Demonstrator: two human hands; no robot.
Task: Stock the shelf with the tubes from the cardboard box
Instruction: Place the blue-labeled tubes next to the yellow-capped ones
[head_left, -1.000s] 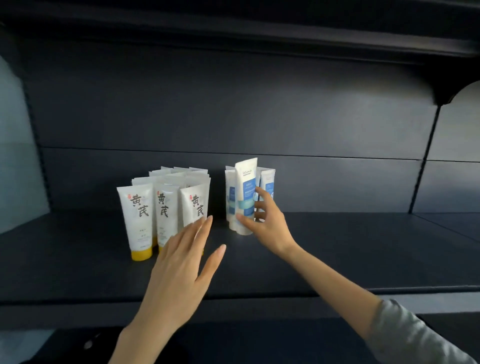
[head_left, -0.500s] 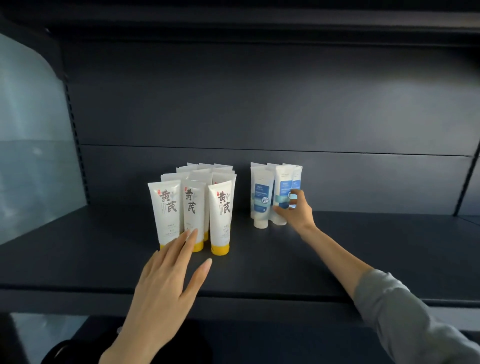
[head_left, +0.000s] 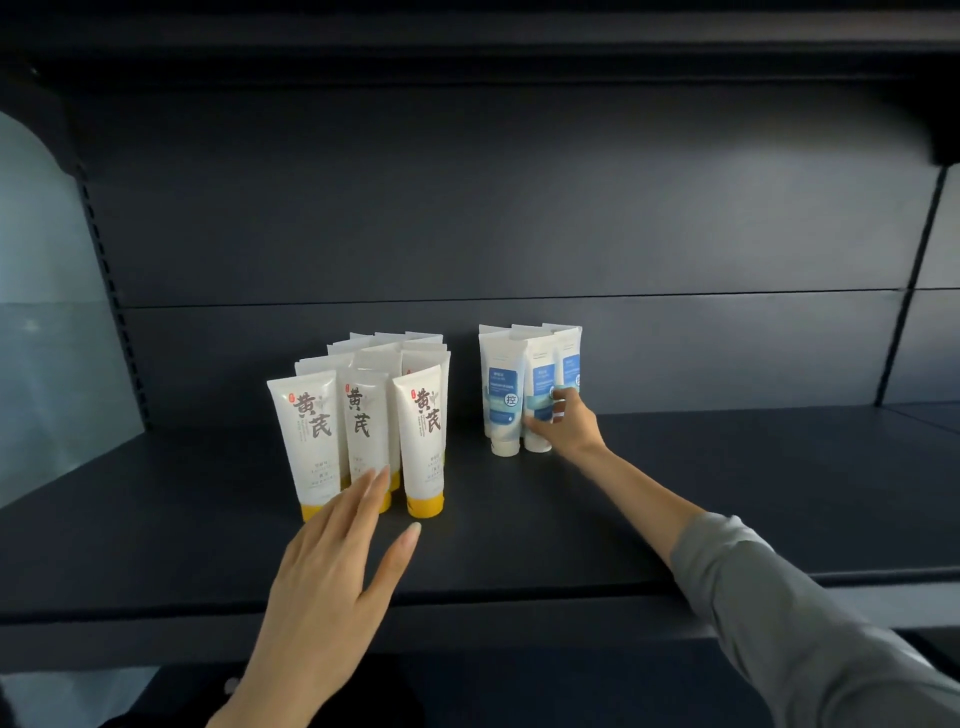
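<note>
We find two stocks of tubes on the dark shelf (head_left: 675, 519), all upright on their caps, long axis vertical. The yellow-capped tubes (head_left: 363, 415) form a tight block on the left. The blue-labelled tubes (head_left: 501, 395) form a smaller block to the right, with bare shelf between the blocks. The cardboard box is not in view.

The left hand (head_left: 332, 566) is flat and holds nothing, its fingers (head_left: 376, 483) straight and the thumb spread. The fingertips overlap the base of the front yellow-capped row; we cannot tell whether they touch. That row lies directly ahead of the fingertips, away from the body.

The right hand (head_left: 569, 428), from a grey sleeve (head_left: 805, 623), reaches the blue block. Its thumb lies low on the front face of the middle tube (head_left: 540, 379) and its fingers curl round that tube's right side, which we read as a pinch grip. The tube stands just beside its left neighbour.

We judge the step in hand to be seating this tube in the front row. The right hand is the nearer one. Its release should run straight back toward the body, since a sideways pull could tip the row.

Labels: the yellow-capped tubes carry large dark characters 黄芪 and a small red seal. The left front blue tube shows 控 in a white circle. The smaller print is too small to read.
</note>
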